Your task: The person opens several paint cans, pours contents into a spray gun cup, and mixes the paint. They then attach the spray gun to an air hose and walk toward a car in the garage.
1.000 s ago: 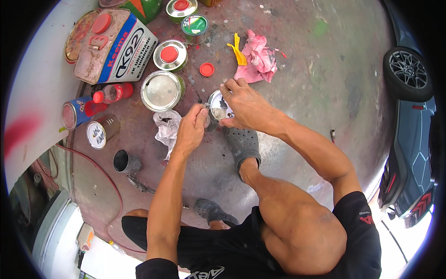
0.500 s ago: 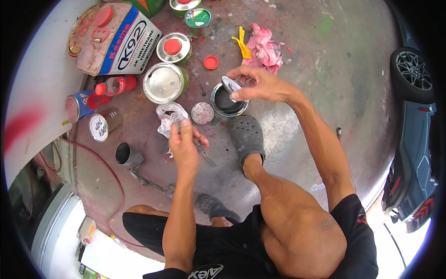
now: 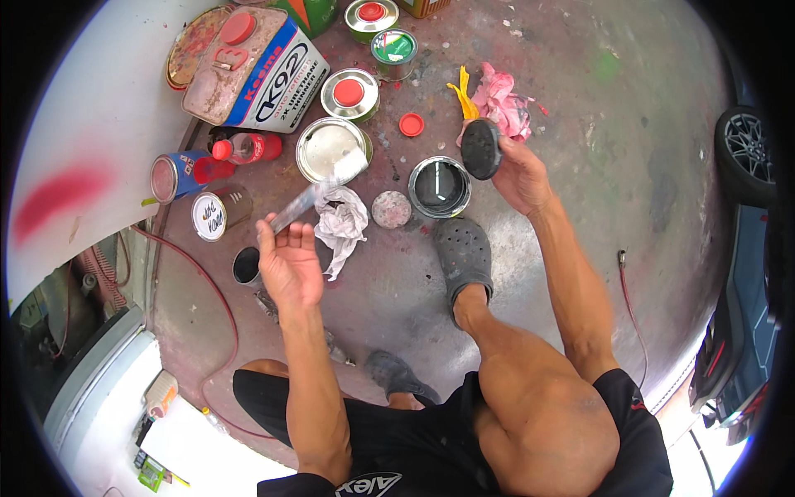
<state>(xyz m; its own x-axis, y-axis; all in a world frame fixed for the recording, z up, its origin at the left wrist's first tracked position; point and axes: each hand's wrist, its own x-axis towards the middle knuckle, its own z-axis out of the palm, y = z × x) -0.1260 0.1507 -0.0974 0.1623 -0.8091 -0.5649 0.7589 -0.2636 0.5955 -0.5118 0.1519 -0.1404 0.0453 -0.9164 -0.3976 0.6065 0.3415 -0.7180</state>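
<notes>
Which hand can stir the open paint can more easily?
Probably the left hand: it holds the flat stick. The right hand is busy holding the lid beside the open can.

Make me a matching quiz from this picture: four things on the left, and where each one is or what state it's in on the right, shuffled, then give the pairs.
Things:
1. round dark lid
2. flat metal stick
3. small open can
4. crumpled white rag

Places or states:
A. on the floor, top off, dark inside
B. held up in the right hand
C. lying on the floor between the two hands
D. held in the left hand, pointing up and away

Pairs: 1-B, 2-D, 3-A, 4-C
</notes>
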